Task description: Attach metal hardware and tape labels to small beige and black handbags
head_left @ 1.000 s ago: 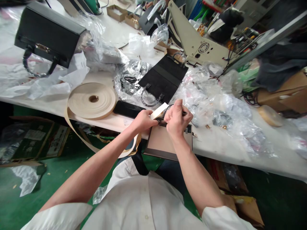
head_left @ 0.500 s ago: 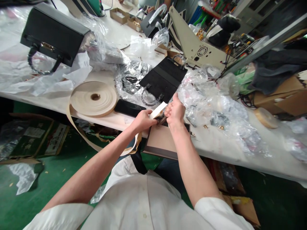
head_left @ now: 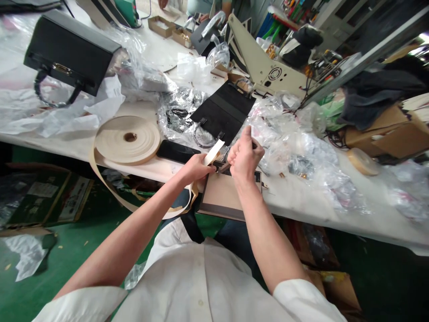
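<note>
My left hand (head_left: pixel 197 168) is closed on the pale end of a strip of tape (head_left: pixel 214 151), pinched between thumb and fingers. The strip loops below the table edge, back to a wide tape roll (head_left: pixel 125 143) lying flat. My right hand (head_left: pixel 244 156) is a fist, thumb up, around a tool mostly hidden by the fingers. Its narrow greyish end (head_left: pixel 224 168) points toward my left fingertips. Under both hands, a beige panel with dark borders (head_left: pixel 223 192) juts over the table's front edge. A black phone (head_left: pixel 177 152) lies beside my left hand.
Beyond my hands, a flat black bag piece with handles (head_left: pixel 225 109) rests on crumpled clear plastic (head_left: pixel 275 138). A black handbag (head_left: pixel 72 51) lies back left. A beige machine (head_left: pixel 268 67) stands behind. Another person's arm (head_left: pixel 226 6) shows at the far side.
My right fist has turned a little, and a dark part of its tool now shows behind the thumb. The strip's end sits slightly lower. The whole view has shifted slightly.
</note>
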Tool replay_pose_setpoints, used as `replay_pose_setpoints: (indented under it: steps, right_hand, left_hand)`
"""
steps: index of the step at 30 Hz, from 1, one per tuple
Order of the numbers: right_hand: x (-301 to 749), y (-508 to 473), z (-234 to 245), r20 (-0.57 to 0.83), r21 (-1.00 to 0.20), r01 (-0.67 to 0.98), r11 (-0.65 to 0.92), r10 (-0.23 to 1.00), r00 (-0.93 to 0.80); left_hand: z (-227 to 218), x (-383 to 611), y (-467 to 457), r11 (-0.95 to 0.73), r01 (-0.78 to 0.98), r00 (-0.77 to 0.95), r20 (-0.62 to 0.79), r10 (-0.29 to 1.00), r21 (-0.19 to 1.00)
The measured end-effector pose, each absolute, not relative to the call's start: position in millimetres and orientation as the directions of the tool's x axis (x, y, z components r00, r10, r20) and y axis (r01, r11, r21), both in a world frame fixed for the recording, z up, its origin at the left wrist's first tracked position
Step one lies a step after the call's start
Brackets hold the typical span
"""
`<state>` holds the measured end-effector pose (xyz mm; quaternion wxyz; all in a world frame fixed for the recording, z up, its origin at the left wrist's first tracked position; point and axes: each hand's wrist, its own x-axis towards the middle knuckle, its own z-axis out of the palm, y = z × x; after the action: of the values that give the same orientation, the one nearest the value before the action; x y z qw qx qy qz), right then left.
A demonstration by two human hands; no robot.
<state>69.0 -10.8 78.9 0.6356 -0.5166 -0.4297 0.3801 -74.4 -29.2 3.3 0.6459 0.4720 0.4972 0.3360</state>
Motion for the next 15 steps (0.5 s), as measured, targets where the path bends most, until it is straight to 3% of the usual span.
replay_pose_setpoints:
  steps: [6, 10, 13, 15]
  right_hand:
    - [74.9, -18.5, 87.0, 0.227, -0.973, 0.038, 0.227, 0.920, 0.319]
    - [108.2, -25.2, 94.7, 0.022, -0.997, 0.080, 0.006, 0.979, 0.201]
    - [133.8, -30.0, 81.2, -0.056, -0.936, 0.340, -0.096, 0.990, 0.127]
    - [145.2, -29.8, 66.7, 0.044, -0.821, 0.571, -0.017, 0.995, 0.093]
  left_hand:
    - [4.0, -73.7, -31.3, 0.319, 0.069, 0.232, -0.326, 0.917, 0.945]
    - [5.8, -74.7, -30.4, 0.324, 0.077, 0.240, -0.333, 0.912, 0.943]
    - [3.5, -74.8, -29.9, 0.322, 0.085, 0.232, -0.333, 0.914, 0.943]
    - [0.9, -74.1, -29.7, 0.332, 0.079, 0.221, -0.341, 0.913, 0.940]
